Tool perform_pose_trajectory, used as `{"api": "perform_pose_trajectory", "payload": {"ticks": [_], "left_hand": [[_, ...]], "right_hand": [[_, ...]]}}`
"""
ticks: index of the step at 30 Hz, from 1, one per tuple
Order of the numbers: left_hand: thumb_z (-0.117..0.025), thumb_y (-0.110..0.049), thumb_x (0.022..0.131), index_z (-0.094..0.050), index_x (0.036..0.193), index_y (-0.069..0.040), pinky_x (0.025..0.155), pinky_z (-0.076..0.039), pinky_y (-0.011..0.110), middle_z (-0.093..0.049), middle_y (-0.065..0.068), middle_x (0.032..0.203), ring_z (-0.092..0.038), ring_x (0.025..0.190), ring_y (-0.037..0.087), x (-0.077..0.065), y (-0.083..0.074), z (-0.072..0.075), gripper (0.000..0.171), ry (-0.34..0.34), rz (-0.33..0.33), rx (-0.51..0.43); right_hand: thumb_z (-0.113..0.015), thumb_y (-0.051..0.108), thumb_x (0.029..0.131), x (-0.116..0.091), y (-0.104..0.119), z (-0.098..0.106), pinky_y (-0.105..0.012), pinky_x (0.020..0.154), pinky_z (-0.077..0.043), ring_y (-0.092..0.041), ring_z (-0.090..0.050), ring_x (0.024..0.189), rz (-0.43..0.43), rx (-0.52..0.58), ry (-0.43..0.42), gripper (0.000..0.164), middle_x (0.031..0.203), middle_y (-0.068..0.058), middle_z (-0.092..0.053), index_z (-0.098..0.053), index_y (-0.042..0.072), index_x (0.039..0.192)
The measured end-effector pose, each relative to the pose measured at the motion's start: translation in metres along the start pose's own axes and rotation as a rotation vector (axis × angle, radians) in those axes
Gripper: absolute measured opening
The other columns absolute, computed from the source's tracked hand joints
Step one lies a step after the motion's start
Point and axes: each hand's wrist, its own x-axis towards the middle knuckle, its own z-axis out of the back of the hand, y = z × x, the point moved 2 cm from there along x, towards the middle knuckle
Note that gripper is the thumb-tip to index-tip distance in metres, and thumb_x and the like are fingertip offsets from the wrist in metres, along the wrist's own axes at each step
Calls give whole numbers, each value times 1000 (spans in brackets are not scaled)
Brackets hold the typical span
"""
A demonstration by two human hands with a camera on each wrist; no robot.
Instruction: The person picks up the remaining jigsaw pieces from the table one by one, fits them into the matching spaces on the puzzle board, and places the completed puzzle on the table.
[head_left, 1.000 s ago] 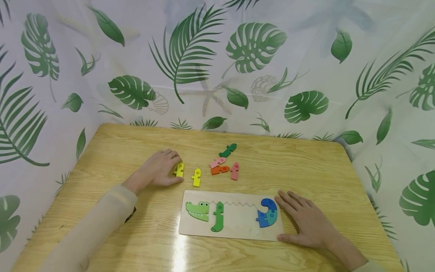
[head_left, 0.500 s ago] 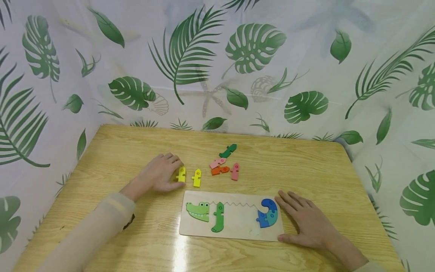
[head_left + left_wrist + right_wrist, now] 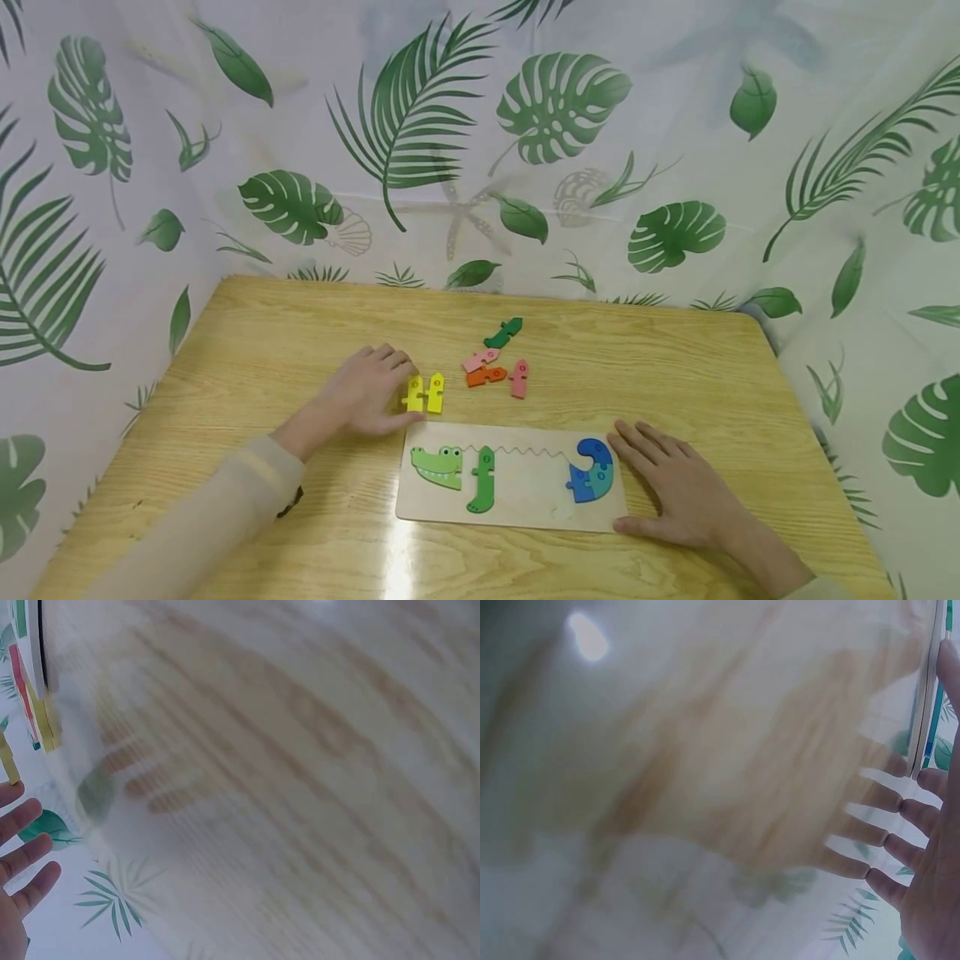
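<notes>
My left hand (image 3: 367,392) pinches a yellow puzzle piece (image 3: 415,394) between index finger and thumb. The piece sits right beside a second yellow puzzle piece (image 3: 436,393), its edge at that one's knob. In the left wrist view a fingertip meets the held yellow piece (image 3: 8,761), with the remaining fingers spread. Just below lies a wooden crocodile puzzle board (image 3: 525,508), bearing a green head (image 3: 437,467), a green leg piece (image 3: 483,479) and a blue tail (image 3: 592,475). My right hand (image 3: 678,496) rests flat against the board's right edge, fingers extended.
Behind the board, loose pieces lie on the wooden table (image 3: 637,367): dark green (image 3: 503,332), light pink (image 3: 478,360), orange (image 3: 486,377) and deeper pink (image 3: 519,379). A leaf-print cloth (image 3: 465,125) hangs behind and at both sides.
My left hand has slid the yellow puzzle piece rightward and slightly nearer, up against the other yellow piece. The right hand and the board have stayed in place.
</notes>
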Motion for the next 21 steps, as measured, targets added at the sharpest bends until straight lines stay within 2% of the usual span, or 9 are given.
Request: {"api": "perform_pose_trajectory", "payload": {"ticks": [6,21], "left_hand": [[-59,-71,93,-67,132,-12,106,-56,50,-71,10,133,-64,125,31,-1,-11,3,71,-36,-35,6],[-59,-71,93,-68,128,-11,102,-57,46,-72,8,129,-66,121,28,-2,-36,9,70,-71,-77,-10]], "right_hand": [[-62,87,82,-1,0,0,-65,116,-43,-40,-40,155,26,-5,-40,110,171,-8,-39,-38,19,165],[-62,87,82,-1,2,5,-64,115,-44,-40,-42,153,31,-7,-53,109,170,-8,-41,-38,19,165]]}}
